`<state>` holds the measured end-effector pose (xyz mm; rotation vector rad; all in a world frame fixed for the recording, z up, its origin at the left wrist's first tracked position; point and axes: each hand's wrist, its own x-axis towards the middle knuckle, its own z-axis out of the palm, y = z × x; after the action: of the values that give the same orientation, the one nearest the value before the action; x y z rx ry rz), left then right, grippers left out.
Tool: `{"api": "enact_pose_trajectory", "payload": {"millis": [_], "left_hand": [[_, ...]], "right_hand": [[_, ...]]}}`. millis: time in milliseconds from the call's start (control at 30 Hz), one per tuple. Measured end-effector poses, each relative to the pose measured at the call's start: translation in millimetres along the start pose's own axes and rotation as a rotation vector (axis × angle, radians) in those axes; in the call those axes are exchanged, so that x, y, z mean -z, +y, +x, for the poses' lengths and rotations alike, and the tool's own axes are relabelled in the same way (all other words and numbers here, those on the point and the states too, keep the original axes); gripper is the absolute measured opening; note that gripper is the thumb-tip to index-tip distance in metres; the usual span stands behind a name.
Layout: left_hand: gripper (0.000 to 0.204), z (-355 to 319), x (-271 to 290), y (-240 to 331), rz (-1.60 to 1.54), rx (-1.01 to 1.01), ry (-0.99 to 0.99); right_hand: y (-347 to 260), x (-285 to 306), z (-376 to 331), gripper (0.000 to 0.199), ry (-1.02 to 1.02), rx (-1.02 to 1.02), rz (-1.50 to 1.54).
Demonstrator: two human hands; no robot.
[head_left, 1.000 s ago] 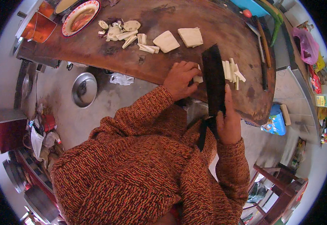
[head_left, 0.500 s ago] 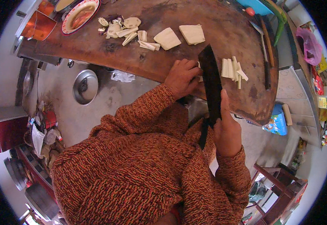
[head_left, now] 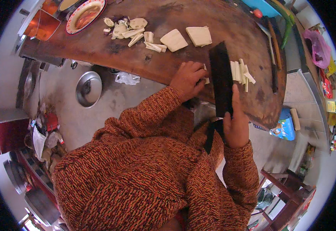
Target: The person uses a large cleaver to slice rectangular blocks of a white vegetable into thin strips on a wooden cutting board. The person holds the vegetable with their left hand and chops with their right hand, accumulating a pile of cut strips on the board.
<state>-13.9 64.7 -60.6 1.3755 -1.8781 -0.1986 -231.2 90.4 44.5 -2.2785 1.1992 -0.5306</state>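
My right hand (head_left: 235,131) is closed round the handle of a broad dark cleaver (head_left: 221,77), its forefinger stretched along the blade. The blade points away from me over the wooden table. Just left of it, my left hand (head_left: 188,80) presses down near the table edge with curled fingers on a pale vegetable piece (head_left: 206,74), mostly hidden beneath them. To the right of the blade lie several pale cut strips (head_left: 242,73). Farther back are two flat pale slabs (head_left: 174,40) and, left of them, a heap of pale slices and offcuts (head_left: 123,30) with some purple skin.
A patterned plate with liquid (head_left: 86,16) and an orange container (head_left: 42,25) stand at the far left. Along the right edge lie a wooden stick (head_left: 274,42) and long metal tools, with a blue basin (head_left: 262,7) behind. A metal bowl (head_left: 88,89) sits on the floor.
The cleaver has shifted slightly to the right, away from my left hand, and a sliver of the pale piece shows beside my fingers. My left hand stays nearly in place.
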Motion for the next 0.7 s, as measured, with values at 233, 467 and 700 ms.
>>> {"api": "enact_pose_trajectory", "payload": {"millis": [233, 467, 700], "left_hand": [[0.032, -2.9, -3.2, -2.1, -0.091, 0.051, 0.098], [0.019, 2.8, -0.8, 2.3, 0.016, -0.035, 0.133], [0.027, 2.2, -1.1, 0.2, 0.009, 0.002, 0.023]], "right_hand": [[-20.3, 14.6, -3.2, 0.08, -0.089, -0.112, 0.001], [-22.4, 11.3, -8.8, 0.08, -0.171, -0.142, -0.019], [-21.3, 4.3, -5.4, 0.082, -0.14, -0.079, -0.059]]}}
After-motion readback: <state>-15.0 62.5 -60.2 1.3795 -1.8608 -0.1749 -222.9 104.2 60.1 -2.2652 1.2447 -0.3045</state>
